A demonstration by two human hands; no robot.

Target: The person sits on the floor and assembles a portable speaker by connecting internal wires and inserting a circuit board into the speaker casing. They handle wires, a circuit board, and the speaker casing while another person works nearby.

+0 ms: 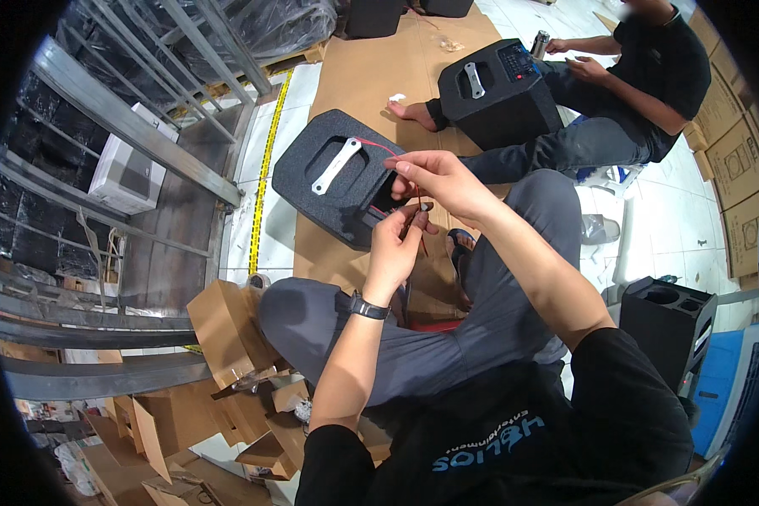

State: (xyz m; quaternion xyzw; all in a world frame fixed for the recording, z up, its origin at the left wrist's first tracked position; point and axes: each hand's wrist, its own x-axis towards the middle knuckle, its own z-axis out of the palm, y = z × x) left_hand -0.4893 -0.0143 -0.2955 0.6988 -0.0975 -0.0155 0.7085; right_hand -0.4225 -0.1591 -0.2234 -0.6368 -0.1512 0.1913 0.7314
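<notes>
Red wire (376, 145) slants rightward across the black speaker cabinet (302, 160) to the pinching right hand (444, 180); the left hand (394, 246), beside the cabinet, pinches something too small to tell.

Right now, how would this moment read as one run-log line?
right hand: pinching red wire; left hand: close by, grip unclear; black cabinet: beyond hands, silver handle showing

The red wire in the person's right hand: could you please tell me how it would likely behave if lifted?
The red wire is probably floppy, since it curves on its way to the right hand. It looks thin, so it is likely light and easily bent.
</notes>
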